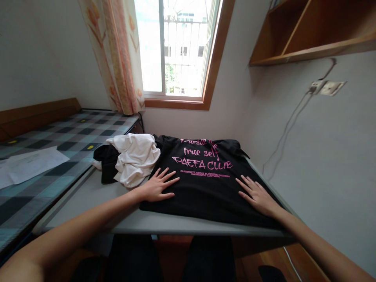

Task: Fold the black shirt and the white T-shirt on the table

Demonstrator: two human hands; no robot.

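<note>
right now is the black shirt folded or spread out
Spread flat: black shirt lies print-up on the table, both hands pressing it.

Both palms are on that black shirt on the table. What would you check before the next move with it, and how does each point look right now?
1. Black shirt lies flat on the table: ok, pink print facing up.
2. Left hand pressed flat on the shirt's left edge: ok.
3. Right hand flat on the shirt, fingers spread: ok.
4. Shirt fully on the table: ok at the near edge; far edge cannot tell.
5. Space to the left: not ok, a white garment and a dark garment lie bunched against the shirt.
</note>
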